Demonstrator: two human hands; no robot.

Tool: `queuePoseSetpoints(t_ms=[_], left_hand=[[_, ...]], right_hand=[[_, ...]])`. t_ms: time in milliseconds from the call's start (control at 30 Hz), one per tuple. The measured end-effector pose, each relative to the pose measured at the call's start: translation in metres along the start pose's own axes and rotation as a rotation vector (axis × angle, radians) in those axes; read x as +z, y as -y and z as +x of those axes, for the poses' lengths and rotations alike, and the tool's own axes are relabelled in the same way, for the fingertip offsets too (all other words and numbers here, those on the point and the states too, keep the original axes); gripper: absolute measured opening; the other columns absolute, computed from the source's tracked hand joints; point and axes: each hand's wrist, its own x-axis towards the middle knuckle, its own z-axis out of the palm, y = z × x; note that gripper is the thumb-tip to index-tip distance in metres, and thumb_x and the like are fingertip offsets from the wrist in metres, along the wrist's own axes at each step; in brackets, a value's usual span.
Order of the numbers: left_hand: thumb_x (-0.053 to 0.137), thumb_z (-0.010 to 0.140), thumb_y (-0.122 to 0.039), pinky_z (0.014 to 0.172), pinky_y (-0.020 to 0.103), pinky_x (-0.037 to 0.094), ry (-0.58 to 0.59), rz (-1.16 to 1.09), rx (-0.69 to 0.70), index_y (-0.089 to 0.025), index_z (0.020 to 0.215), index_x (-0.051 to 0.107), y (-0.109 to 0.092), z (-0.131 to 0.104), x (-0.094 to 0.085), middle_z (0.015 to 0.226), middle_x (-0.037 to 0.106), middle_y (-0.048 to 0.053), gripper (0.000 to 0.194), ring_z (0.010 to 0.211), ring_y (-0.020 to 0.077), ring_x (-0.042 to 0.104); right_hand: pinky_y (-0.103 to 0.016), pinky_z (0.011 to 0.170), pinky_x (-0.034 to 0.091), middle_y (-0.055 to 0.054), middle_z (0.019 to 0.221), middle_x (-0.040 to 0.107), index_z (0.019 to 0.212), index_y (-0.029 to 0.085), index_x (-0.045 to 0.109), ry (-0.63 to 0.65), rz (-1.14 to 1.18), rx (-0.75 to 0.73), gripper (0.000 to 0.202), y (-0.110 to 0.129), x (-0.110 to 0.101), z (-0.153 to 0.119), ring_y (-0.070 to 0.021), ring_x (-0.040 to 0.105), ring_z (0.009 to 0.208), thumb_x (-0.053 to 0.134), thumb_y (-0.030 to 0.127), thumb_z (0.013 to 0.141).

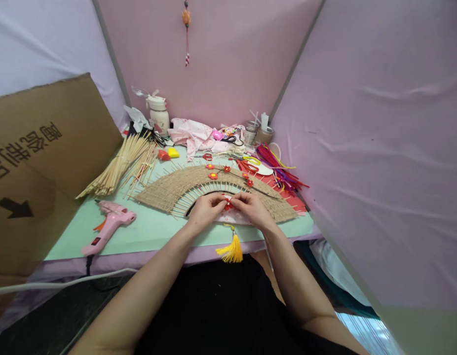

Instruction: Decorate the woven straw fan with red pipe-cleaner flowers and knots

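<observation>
A wide fan (pixel 165 190) of woven tan cord on thin sticks lies on the table in front of me. Red and orange flowers (pixel 212 176) and a dark twig-like strip decorate its upper right half. Over the fan's lower middle, my left hand (pixel 208 209) and my right hand (pixel 250 207) meet, fingertips pinched on a small red flower (pixel 228 202) between them. Under the fingers shows a pale pink patterned piece (pixel 234 216) at the fan's base. A yellow tassel (pixel 231 246) hangs from there over the table's front edge.
To the left lie a pink glue gun (pixel 112 224) and a bundle of wooden sticks (pixel 117 165), beside a big cardboard sheet (pixel 47 162). Behind the fan are a white bottle (pixel 159 116), pink cloth (pixel 191 133) and red-handled scissors (pixel 248 165). Coloured pipe cleaners (pixel 280 170) lie at right.
</observation>
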Motion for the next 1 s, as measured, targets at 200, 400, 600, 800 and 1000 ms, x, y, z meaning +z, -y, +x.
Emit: queuePoseSetpoints(t_ms=[200,400,600,800,1000], left_hand=[[0.056,0.078,-0.026,0.075,0.026,0.047,-0.03,0.082,0.025,-0.02,0.088,0.074,-0.002,-0.001,0.0,0.091,0.073,0.003,0.021,0.082,0.018,0.065],[0.055,0.078,-0.025,0.075,0.026,0.046,-0.032,0.122,0.045,-0.022,0.088,0.074,-0.002,-0.001,0.001,0.089,0.074,0.002,0.022,0.082,0.018,0.065],[0.054,0.077,-0.024,0.071,0.025,0.045,-0.046,0.123,0.038,-0.022,0.084,0.074,-0.001,-0.002,0.003,0.081,0.073,0.001,0.021,0.075,0.0165,0.064],[0.055,0.077,-0.025,0.067,0.024,0.044,-0.032,0.125,0.014,-0.02,0.081,0.074,-0.003,-0.001,0.002,0.075,0.072,0.001,0.02,0.072,0.0161,0.063],[0.062,0.071,-0.028,0.064,0.025,0.048,-0.097,-0.26,-0.194,-0.013,0.081,0.07,-0.003,0.007,0.002,0.075,0.071,0.006,0.019,0.068,0.0161,0.064]], right_hand=[[-0.022,0.054,0.036,0.003,0.061,0.057,0.069,0.017,0.062,-0.004,0.011,0.004,0.022,-0.011,0.0,0.002,-0.01,0.047,0.055,0.063,0.039,0.076],[-0.022,0.054,0.037,0.001,0.063,0.06,0.071,0.017,0.064,-0.019,-0.02,-0.013,0.023,-0.015,0.002,0.003,-0.0104,0.048,0.056,0.063,0.039,0.076],[-0.022,0.054,0.038,0.002,0.061,0.059,0.07,0.017,0.063,-0.056,-0.054,-0.056,0.025,-0.015,0.004,0.001,-0.0104,0.048,0.056,0.062,0.04,0.077],[-0.023,0.055,0.04,0.001,0.062,0.06,0.068,0.017,0.063,-0.092,-0.064,-0.058,0.025,-0.015,0.005,0.0,-0.0115,0.051,0.058,0.063,0.041,0.076],[-0.026,0.064,0.047,-0.001,0.073,0.065,0.084,0.019,0.065,-0.11,0.121,-0.025,0.026,-0.014,0.009,0.0,-0.0144,0.06,0.066,0.057,0.043,0.081]])
